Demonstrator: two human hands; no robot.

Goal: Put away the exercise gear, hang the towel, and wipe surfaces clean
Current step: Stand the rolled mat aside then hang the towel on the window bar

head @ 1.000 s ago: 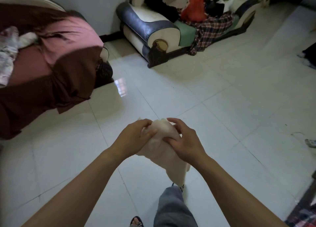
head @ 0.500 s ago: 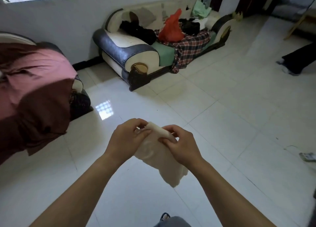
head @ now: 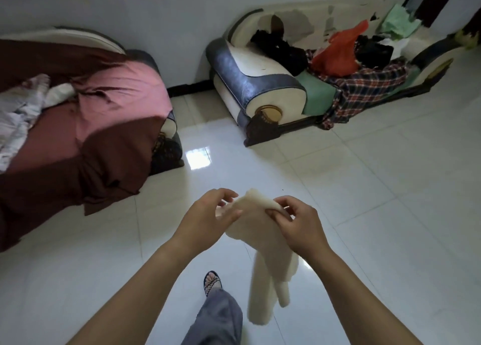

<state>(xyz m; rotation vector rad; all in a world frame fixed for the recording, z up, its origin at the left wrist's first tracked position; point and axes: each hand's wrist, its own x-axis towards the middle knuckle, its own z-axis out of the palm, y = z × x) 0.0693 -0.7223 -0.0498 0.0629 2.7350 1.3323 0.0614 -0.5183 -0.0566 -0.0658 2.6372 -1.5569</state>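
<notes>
Holding cream towel (head: 263, 261) mid-air at 6 o'clock, over white tile floor (head: 364, 214). Pinching its top edge with right hand (head: 299, 225), thumb and fingers narrow on cloth. Curling left hand (head: 205, 217) round the top-left corner, thumb on cloth, index finger slightly off. Dangling lower end toward 5 o'clock, beside grey trouser leg (head: 218, 318) and sandal (head: 212, 279). Beyond: cluttered sofa (head: 260, 84) at 1 o'clock, maroon-draped seat (head: 104, 110) at 10.

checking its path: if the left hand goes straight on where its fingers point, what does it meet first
The towel, most likely: the fingers of the left hand point at the top fold that the right hand pinches. Whether they already touch it is unclear.
</notes>
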